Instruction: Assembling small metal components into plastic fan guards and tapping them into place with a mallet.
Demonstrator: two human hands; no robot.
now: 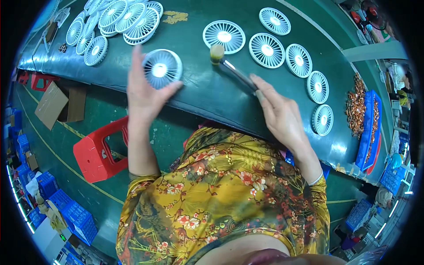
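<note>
Left hand (148, 90) at 10 o'clock, motion-blurred, thumb and fingers spread around the lower-left side of a white spoked disc (160, 69). Can't tell if it's gripping or only touching. That disc sits at 11 o'clock, near the front edge of the green table (198, 90). Right hand (282, 115) at 2 o'clock, clenched around the dark handle of a mallet (240, 75), yellowish head pointing to 12. Head overlaps the rim of the 12 o'clock disc (224, 37) in view; contact unclear. More loose discs (298, 60) run in from 1 to 3. Disc pile (130, 18) at 11, beyond the left hand. Coppery parts (355, 106) and blue bin (366, 132) at 3. Red stool (88, 157) at 9. Lettering: small lit green sign (62, 237) at 8, too small to read.
</note>
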